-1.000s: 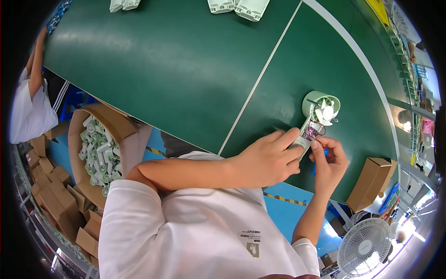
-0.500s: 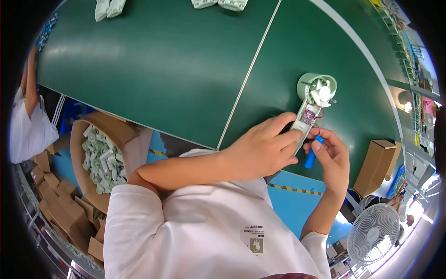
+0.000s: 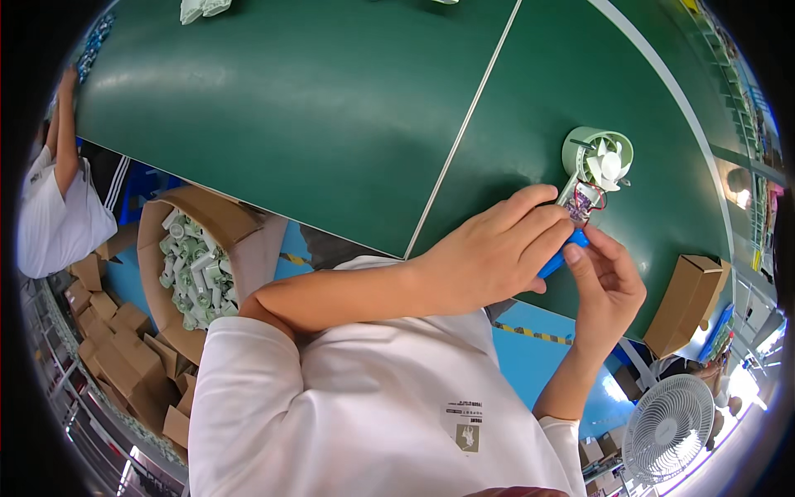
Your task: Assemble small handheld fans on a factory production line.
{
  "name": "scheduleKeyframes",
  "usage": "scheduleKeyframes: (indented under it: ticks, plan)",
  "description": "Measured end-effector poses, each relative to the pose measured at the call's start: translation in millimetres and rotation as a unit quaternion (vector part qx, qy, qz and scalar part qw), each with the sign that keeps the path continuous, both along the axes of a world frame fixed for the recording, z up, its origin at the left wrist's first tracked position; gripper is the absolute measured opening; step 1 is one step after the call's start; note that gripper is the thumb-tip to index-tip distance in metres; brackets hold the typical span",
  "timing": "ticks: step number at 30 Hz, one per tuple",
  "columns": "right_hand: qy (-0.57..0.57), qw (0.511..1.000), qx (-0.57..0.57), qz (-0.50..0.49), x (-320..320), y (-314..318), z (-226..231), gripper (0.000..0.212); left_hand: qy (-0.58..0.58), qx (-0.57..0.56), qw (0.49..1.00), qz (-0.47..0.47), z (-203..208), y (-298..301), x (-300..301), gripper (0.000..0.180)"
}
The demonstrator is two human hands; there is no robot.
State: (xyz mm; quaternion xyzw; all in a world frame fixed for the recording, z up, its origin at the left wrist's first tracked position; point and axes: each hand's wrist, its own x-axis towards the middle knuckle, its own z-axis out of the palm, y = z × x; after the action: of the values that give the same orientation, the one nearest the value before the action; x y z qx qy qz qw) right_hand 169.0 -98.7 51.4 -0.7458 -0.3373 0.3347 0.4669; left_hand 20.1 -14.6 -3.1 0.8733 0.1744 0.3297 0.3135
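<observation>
A pale green handheld fan (image 3: 598, 157) lies over the right part of the green table, its round head with white blades pointing away from me. Its handle is uncovered, showing a small circuit board (image 3: 582, 203) with red and dark wires. My left hand (image 3: 505, 240) is closed around the handle and hides most of it. Between the thumb and fingers of my right hand (image 3: 609, 273) is a blue cylindrical battery (image 3: 574, 241). The battery lies against the handle, partly covered by my left fingers.
The green table (image 3: 290, 108) has a white line across it. More pale green parts (image 3: 204, 8) lie at its far edge. On the left stands a carton (image 3: 178, 319) full of pale green parts; a person (image 3: 62, 211) works beyond. To the right are a cardboard box (image 3: 686, 306) and a large fan (image 3: 669, 427).
My right hand has brought the battery up from beside the handle and laid it along the handle. My left hand still grips the fan. The whole view has shifted slightly.
</observation>
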Motion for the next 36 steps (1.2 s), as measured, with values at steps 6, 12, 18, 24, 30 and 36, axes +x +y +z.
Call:
scheduleKeyframes:
  ticks: [6, 12, 18, 24, 30, 36]
  plan:
    - [-0.046, 0.998, 0.035, -0.001, 0, 3, -5, 0.028, 0.006, 0.015, 1.000, 0.001, 5, 3, -1, 0.084]
    - [-0.033, 0.999, 0.021, 0.013, 0, 7, -7, 0.029, -0.007, -0.024, 1.000, 0.001, 0, 2, 0, 0.089]
    - [-0.028, 1.000, -0.009, 0.006, 3, 9, -4, 0.028, -0.005, -0.033, 0.999, -0.004, 2, 3, 1, 0.087]
    - [-0.093, 0.995, 0.021, 0.040, -1, 6, -11, 0.028, -0.008, -0.039, 0.999, 0.001, 0, 2, 2, 0.085]
    - [-0.269, 0.961, 0.017, 0.052, -9, 6, -12, 0.038, 0.013, -0.026, 0.999, 0.036, 0, -6, 2, 0.078]
    - [-0.081, 0.996, 0.036, 0.002, -3, 2, -28, 0.062, -0.004, -0.084, 0.996, -0.020, 3, 8, -2, 0.072]
